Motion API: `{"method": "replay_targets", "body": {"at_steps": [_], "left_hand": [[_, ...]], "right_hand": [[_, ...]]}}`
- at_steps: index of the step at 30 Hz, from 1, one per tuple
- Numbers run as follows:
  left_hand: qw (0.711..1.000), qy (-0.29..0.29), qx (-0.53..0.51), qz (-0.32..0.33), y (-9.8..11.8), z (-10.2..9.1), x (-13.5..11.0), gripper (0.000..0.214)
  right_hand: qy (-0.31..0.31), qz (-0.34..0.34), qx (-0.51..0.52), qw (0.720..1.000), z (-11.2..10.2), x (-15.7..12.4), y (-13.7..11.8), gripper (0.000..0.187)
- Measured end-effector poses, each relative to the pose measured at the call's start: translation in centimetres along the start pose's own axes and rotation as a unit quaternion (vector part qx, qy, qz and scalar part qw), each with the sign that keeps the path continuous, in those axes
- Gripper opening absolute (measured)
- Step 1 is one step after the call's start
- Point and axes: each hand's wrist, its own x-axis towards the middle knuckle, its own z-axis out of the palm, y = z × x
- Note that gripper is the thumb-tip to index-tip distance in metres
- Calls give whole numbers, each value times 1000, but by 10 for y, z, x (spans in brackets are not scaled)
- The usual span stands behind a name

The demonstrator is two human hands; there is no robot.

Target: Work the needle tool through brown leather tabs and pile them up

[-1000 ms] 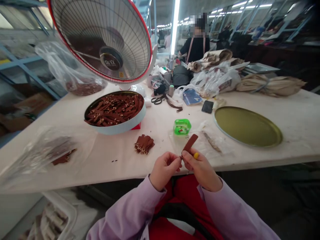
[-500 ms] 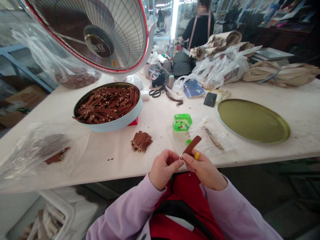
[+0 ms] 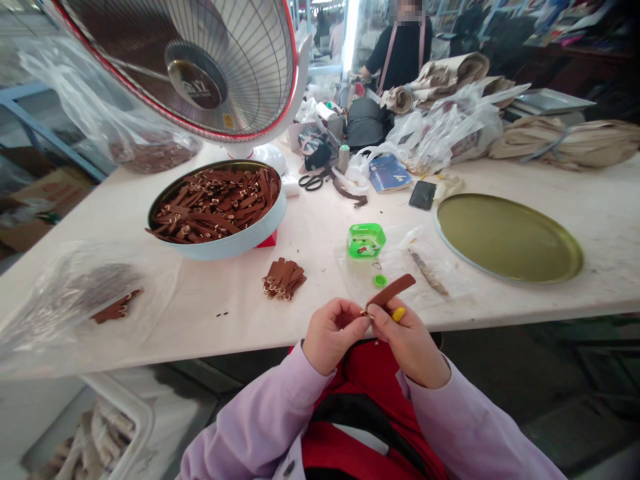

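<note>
Close to the table's front edge, a brown leather strap (image 3: pixel 393 291) points up and to the right, out of my right hand (image 3: pixel 415 343). That hand is closed on it, and a yellow tip (image 3: pixel 399 314) of some tool also pokes out between its fingers. My left hand (image 3: pixel 330 333) pinches the small metal clasp (image 3: pixel 367 313) at the strap's lower end; the fingertips partly hide it. Left of my hands lies a small pile of brown straps (image 3: pixel 284 277) with metal ends. Just beyond them sit a green plastic box (image 3: pixel 366 241) and a green cap (image 3: pixel 380 281).
A round tin (image 3: pixel 240 245) full of straps stands at left, below a large fan (image 3: pixel 200 80). Its golden lid (image 3: pixel 510 237) lies at right. Scissors (image 3: pixel 311 182), a phone (image 3: pixel 423 195) and plastic bags (image 3: pixel 455 127) are farther back, where a person (image 3: pixel 405 53) stands.
The strap has tilted lower towards the right in my right hand. Both hands stay together at the clasp. The view has shifted slightly.
</note>
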Motion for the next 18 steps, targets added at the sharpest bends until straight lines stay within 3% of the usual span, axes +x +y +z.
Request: {"method": "replay_targets", "body": {"at_steps": [6,11,18], "left_hand": [[1000,25,14,-4,7,9,-9,31],[998,40,46,12,6,11,-16,22],[972,70,209,78,0,6,-19,14]], "right_hand": [[18,-31,-35,999,1,-10,0,23],[16,-96,-143,985,-1,-18,-8,23],[18,-112,-241,964,-1,-14,-11,24]]}}
